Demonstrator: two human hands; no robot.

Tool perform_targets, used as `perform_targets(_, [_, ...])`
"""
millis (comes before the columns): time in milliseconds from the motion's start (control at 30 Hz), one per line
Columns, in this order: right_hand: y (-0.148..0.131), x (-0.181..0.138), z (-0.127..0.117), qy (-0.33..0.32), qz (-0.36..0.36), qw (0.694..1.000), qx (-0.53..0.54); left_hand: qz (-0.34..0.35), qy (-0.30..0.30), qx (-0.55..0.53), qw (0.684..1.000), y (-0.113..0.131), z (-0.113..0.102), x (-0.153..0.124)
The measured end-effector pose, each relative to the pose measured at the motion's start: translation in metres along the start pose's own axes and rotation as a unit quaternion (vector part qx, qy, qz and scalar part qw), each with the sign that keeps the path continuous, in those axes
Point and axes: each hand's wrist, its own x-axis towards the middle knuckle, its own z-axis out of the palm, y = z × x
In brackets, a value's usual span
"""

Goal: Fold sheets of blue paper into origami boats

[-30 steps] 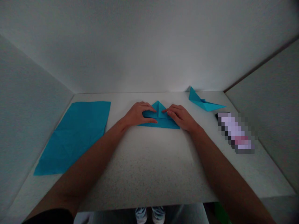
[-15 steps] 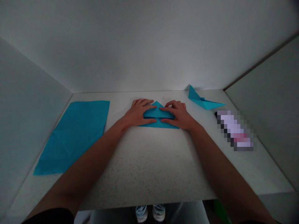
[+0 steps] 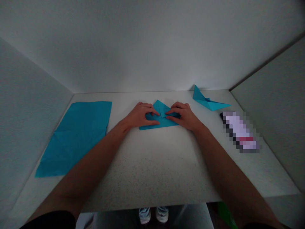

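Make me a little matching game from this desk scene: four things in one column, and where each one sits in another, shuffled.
Things:
1. flat blue sheet
2. half-folded blue paper
3. finished blue paper figure
4. blurred-out object

Places:
A. under both hands, mid-desk
B. right edge of the desk, near the side panel
C. far left of the desk
D. back right, near the wall

Pairs: 1-C, 2-A, 3-D, 4-B

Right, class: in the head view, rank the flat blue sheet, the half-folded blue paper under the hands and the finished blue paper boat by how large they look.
1. flat blue sheet, clearly largest.
2. half-folded blue paper, partly covered by hands.
3. finished blue paper boat; it sits farther back, so this gap is unsure.
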Motion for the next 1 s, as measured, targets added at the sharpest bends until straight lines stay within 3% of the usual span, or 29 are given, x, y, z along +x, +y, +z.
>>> perform_targets(333, [-0.003, -0.004, -0.005, -0.012, -0.01, 1.0, -0.018, 0.029, -0.003, 0.013, 0.999, 0.004, -0.003, -0.004])
perform_targets(533, [-0.004, -0.002, -0.007, 0.0, -0.001, 0.999, 0.036, 0.027, 0.011, -0.077, 0.997, 0.003, -0.008, -0.001])
perform_targets(767, [-0.002, 0.003, -0.008, 0.038, 0.053, 0.995, 0.074, -0.037, 0.073, -0.22, 0.972, -0.005, -0.005, -0.002])
perform_targets(900, [0.003, 0.003, -0.006, 0.091, 0.112, 0.987, 0.069, -0.02, 0.101, -0.173, 0.979, -0.01, -0.003, 0.0])
perform_targets(1000, [0.009, 0.001, -0.001, 0.12, 0.141, 0.983, -0.004, -0.04, 0.097, -0.048, 0.993, -0.008, -0.002, 0.001])
